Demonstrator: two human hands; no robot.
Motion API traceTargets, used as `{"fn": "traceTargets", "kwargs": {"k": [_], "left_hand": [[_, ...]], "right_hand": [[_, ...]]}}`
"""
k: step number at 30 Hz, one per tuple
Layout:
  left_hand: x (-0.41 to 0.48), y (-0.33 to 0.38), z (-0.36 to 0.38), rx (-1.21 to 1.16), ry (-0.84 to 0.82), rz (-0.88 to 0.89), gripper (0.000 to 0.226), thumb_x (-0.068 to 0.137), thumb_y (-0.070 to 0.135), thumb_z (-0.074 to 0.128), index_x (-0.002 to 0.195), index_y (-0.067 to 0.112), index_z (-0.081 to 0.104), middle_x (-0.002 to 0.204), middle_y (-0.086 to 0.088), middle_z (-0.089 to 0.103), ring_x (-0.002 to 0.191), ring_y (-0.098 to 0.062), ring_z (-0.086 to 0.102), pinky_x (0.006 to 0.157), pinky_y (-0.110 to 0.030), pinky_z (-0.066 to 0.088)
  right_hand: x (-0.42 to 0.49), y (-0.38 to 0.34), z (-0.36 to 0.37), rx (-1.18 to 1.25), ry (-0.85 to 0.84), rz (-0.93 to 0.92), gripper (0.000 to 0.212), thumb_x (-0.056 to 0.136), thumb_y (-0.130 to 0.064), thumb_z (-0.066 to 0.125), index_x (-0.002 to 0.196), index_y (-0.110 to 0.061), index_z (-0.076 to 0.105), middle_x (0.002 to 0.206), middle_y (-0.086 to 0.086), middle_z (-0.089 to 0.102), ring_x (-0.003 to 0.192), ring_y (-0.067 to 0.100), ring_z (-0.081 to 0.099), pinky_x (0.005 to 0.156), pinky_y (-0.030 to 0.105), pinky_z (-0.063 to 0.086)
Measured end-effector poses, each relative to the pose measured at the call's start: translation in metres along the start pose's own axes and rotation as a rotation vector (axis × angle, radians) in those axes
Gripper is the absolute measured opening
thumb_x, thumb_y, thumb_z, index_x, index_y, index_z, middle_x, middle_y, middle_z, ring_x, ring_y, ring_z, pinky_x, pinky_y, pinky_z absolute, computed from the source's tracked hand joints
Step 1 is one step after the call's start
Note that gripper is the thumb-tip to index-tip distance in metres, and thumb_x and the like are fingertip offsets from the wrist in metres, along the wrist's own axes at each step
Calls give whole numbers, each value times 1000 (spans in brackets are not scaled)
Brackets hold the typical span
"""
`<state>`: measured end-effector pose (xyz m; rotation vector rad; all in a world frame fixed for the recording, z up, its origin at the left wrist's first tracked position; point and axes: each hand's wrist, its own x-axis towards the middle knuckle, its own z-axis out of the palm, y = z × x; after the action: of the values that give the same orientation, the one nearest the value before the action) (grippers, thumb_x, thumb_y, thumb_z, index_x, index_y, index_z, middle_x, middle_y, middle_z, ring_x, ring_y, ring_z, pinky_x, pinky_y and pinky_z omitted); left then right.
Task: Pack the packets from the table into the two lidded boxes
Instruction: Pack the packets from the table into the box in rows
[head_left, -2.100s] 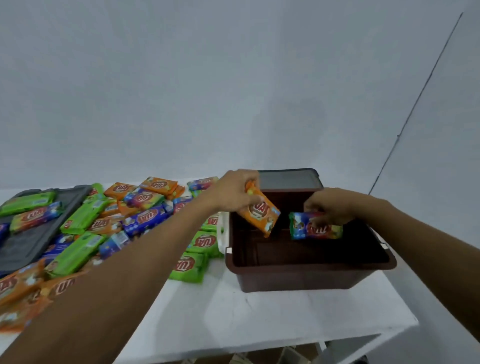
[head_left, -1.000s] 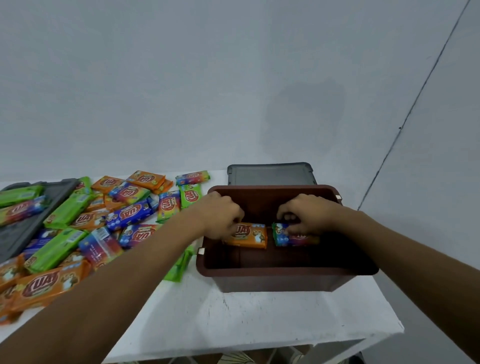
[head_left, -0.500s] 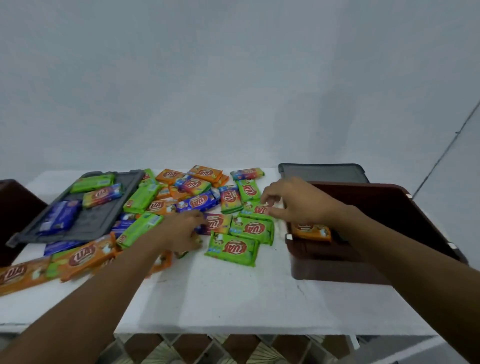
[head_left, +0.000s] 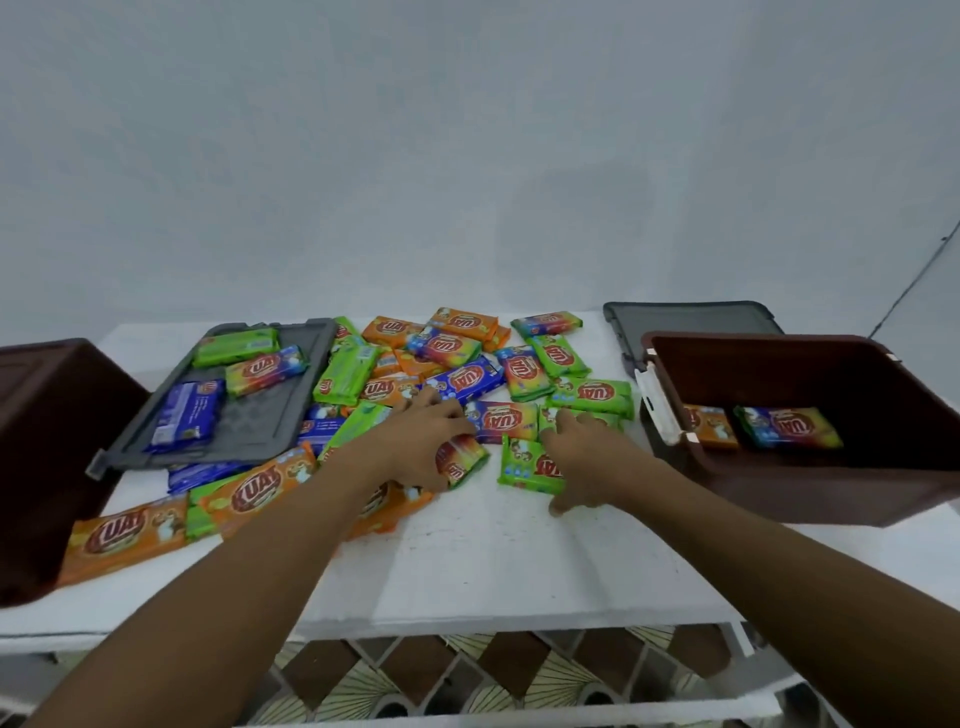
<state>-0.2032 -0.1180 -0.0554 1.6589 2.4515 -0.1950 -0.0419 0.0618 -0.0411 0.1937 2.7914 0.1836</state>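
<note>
Several orange, green, blue and multicolour packets (head_left: 457, 382) lie heaped on the white table (head_left: 493, 551). My left hand (head_left: 415, 447) is closed around a tilted multicolour packet (head_left: 462, 462) at the heap's near edge. My right hand (head_left: 584, 457) rests with spread fingers on a green packet (head_left: 527, 462), thumb at its near side. The brown box (head_left: 779, 493) on the right stands open and holds an orange packet (head_left: 709, 426) and a multicolour packet (head_left: 787, 426). A second brown box (head_left: 47, 441) is at the left edge; its inside is hidden.
A grey lid (head_left: 254, 421) lies on the left with three packets on it. Another grey lid (head_left: 691, 317) lies behind the right box. A pale wall rises behind the table. Patterned floor tiles (head_left: 415, 675) show below the table's front edge.
Both hands left the orange and multicolour packets in the right box and moved left to the heap. My view has swung left, bringing the left box into sight.
</note>
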Motion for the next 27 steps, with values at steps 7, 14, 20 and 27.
{"fn": "traceTargets", "kwargs": {"k": [7,14,20,27], "left_hand": [[-11,-3,23,-327,356,47,66,99,48,40,154,16,20,146,-6,28,132,-20,31,109,-37,35],[-4,3,-26,-1408,389,-341,64,91,71,28,109,23,66,103,-5,73,99,-21,69,96,-41,50],[11,2,-58,-1477,182,-294,71,73,61,74,130,24,55,115,0,71,105,-20,68,94,-47,52],[46,50,-123,-1222,202,-95,19,95,27,61,110,15,61,105,-8,73,97,-26,71,88,-47,56]], "right_hand": [[-6,-9,-3,73,-44,25,90,70,-50,77,140,-12,34,136,11,46,121,28,47,100,44,45],[-16,4,-43,43,66,35,101,71,-46,78,148,-14,20,151,12,28,125,29,46,98,39,45],[-31,45,-75,171,151,71,94,68,-49,78,143,-26,27,116,1,57,94,19,55,72,31,45],[-66,122,-85,577,239,27,35,88,-45,63,118,-27,58,100,-13,59,91,11,58,71,20,42]]}}
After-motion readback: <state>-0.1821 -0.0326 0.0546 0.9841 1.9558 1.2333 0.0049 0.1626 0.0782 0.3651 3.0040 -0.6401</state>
